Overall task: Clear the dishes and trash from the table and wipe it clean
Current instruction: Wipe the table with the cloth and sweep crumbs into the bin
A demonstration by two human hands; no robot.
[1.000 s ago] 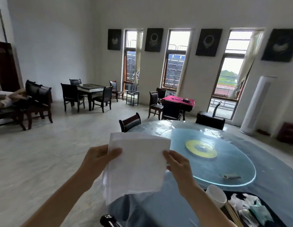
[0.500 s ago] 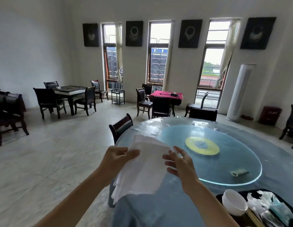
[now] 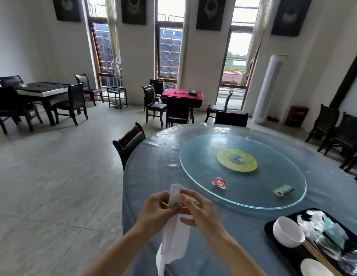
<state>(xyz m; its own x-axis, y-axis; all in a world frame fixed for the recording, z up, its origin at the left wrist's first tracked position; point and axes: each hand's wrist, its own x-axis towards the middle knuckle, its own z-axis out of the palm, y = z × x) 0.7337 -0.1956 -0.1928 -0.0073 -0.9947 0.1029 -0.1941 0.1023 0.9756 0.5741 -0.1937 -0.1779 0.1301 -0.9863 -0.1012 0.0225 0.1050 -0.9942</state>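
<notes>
My left hand (image 3: 156,210) and my right hand (image 3: 199,211) pinch a white cloth (image 3: 173,234) between them, folded narrow and hanging down over the near edge of the round table (image 3: 153,166) with its blue cover. On the glass turntable (image 3: 195,156) lie a red-and-white wrapper (image 3: 219,182) and a small green rolled wrapper (image 3: 283,190). A black tray (image 3: 268,230) at the lower right holds a white bowl (image 3: 287,234), chopsticks (image 3: 317,255), a white plate (image 3: 315,267) and crumpled plastic trash (image 3: 321,226).
A dark chair (image 3: 129,142) stands at the table's left edge and another (image 3: 231,118) at the far side. More chairs (image 3: 339,128) line the right. A red table (image 3: 182,95) and a dark table (image 3: 43,90) stand farther back across open floor.
The cloth, held spread wide a second ago, is now folded together between my hands. My view has turned right and down toward the table, revealing the red-and-white wrapper.
</notes>
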